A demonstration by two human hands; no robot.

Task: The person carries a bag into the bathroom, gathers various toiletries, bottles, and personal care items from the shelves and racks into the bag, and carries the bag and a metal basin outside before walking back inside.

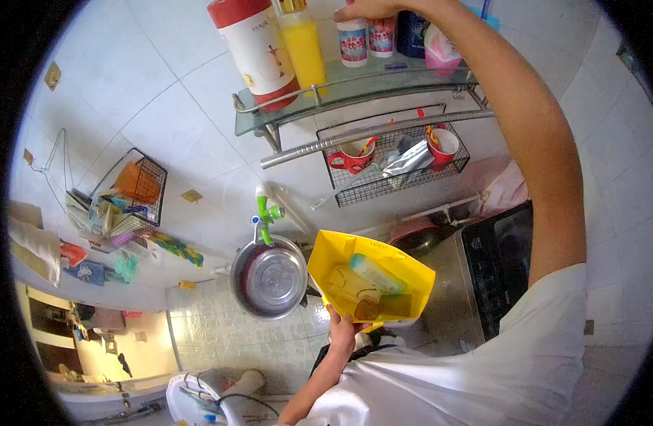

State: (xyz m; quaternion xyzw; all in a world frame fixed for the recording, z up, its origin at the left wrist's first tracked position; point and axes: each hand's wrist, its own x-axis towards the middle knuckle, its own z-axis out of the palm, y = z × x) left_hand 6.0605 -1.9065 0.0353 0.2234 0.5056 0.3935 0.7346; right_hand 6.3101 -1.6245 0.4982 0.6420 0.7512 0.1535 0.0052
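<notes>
Gripping a yellow bag low, reaching to a glass shelf high

Nearest the camera, a white sleeve point(546, 334) fills the lower right. Just past it, the left hand point(342, 334) has its fingers gripping the near rim of a yellow bag point(332, 250), which is held in front of the body with its mouth facing up. Inside lie a pale blue bottle point(374, 273) and an amber item point(367, 309). To the bag's right is a black panel point(493, 273); to its left, a round metal pot point(238, 284) sits beneath a green faucet point(264, 213).

Farther on, a wire basket point(404, 190) on the wall holds two red mugs, one at the left point(350, 163) and one at the right point(440, 148). Above it, a metal bar point(383, 135) runs below the glass shelf point(372, 79).

On that shelf, the right hand point(371, 8) is at the top of a patterned cup point(353, 46); the picture's edge cuts it off, so I cannot tell whether its fingers grip. A second patterned cup point(382, 37) stands just beside. Leftward stand a yellow bottle point(303, 53) and a red-and-white container point(255, 57).
</notes>
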